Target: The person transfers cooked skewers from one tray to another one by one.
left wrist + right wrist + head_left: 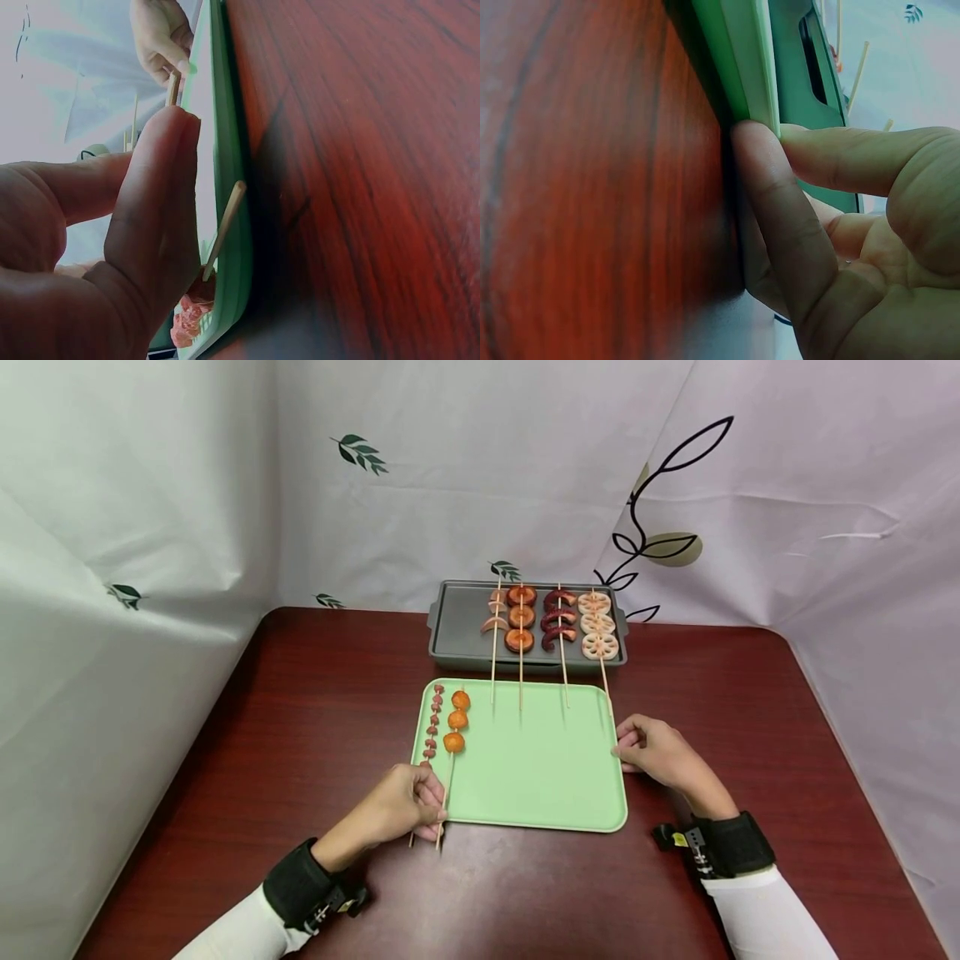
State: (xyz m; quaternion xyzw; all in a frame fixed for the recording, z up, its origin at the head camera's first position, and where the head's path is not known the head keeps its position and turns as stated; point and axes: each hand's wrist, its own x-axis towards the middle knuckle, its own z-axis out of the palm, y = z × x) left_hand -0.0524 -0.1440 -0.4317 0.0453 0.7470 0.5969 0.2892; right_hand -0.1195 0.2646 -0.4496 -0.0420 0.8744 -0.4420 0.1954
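My left hand (405, 802) pinches the bare stick end of a skewer of orange balls (458, 720) over the left side of a green tray (536, 760). Beside it on the tray lies a skewer of small pink meat pieces (432, 720), its lower part passing behind the left hand. In the left wrist view the held stick (174, 86) pokes out past the thumb tip, and the meat skewer's stick end (229, 217) crosses the tray's rim. With thumb and fingers, my right hand (660, 752) grips the tray's right edge; the right wrist view shows the rim (757, 67) between them.
Behind the tray stands a grey grill pan (461, 618). Across it lie skewers of pale curved pieces (495, 624), round brown slices (519, 641), dark red tentacles (558, 618) and lotus root slices (600, 647), their sticks reaching over the tray. A patterned white cloth (480, 468) hangs behind the table.
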